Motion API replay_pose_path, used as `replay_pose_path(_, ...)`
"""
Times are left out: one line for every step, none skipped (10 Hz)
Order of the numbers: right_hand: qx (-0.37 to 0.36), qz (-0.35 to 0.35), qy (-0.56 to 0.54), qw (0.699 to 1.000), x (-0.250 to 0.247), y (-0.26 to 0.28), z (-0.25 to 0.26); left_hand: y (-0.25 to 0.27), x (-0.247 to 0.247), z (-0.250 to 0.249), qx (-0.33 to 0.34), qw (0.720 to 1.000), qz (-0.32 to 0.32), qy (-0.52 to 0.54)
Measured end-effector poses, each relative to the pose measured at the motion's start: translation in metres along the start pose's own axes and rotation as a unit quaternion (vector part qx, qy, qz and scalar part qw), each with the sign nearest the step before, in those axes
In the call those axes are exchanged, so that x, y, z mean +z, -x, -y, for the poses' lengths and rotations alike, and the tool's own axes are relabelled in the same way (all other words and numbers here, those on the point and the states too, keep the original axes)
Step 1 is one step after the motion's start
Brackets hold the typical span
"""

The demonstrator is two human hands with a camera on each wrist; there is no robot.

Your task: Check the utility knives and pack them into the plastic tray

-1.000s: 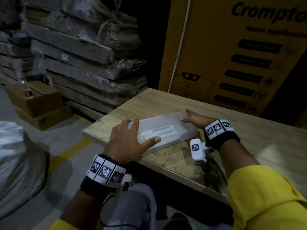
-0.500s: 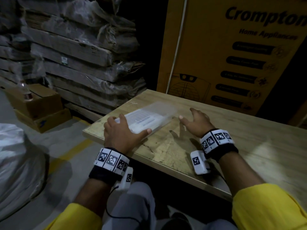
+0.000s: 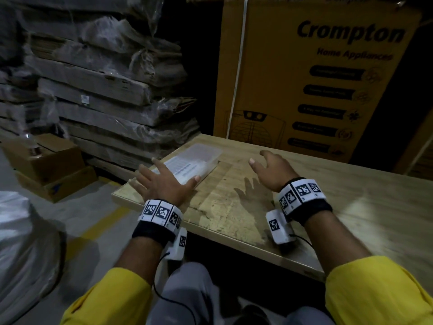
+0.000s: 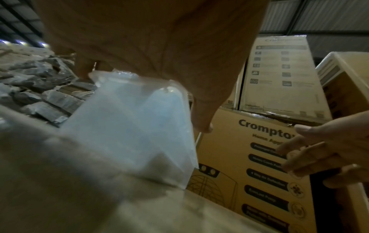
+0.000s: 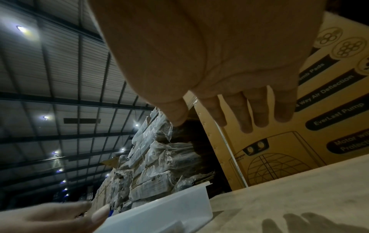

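Observation:
A clear plastic tray (image 3: 201, 156) with a white printed sheet lies at the table's far left corner; no knives show. My left hand (image 3: 164, 181) rests flat on its near end, fingers spread and thumb stretched along its near edge. In the left wrist view the tray (image 4: 129, 126) lies under the palm of that hand (image 4: 159, 47). My right hand (image 3: 271, 167) hovers open above the bare wood to the tray's right, touching nothing. The right wrist view shows its straight fingers (image 5: 245, 113), with the tray (image 5: 159, 211) low at the left.
The wooden table (image 3: 351, 219) stretches away to the right. A tall yellow Crompton carton (image 3: 316, 78) stands behind it. Wrapped flat bundles (image 3: 105, 90) are stacked at the left. Cardboard boxes (image 3: 46, 165) and a white sack (image 3: 23, 254) sit on the floor.
The tray has slid left and away to the table's corner under my left hand. My right hand has let go of its right end and lifted off.

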State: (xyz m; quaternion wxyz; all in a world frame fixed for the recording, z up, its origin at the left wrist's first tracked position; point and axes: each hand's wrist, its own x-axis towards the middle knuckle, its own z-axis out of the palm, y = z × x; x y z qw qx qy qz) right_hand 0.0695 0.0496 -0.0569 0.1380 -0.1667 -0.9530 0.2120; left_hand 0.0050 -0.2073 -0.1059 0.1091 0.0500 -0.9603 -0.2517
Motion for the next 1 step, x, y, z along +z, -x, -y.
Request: replay_pose_path(-0.011, -0.056, -0.020, 0.998, -0.0116, 0.0022, -0.0028, 0.0053, -0.0138, -0.0279, 0.079, 0.994, -0.057, 0.040)
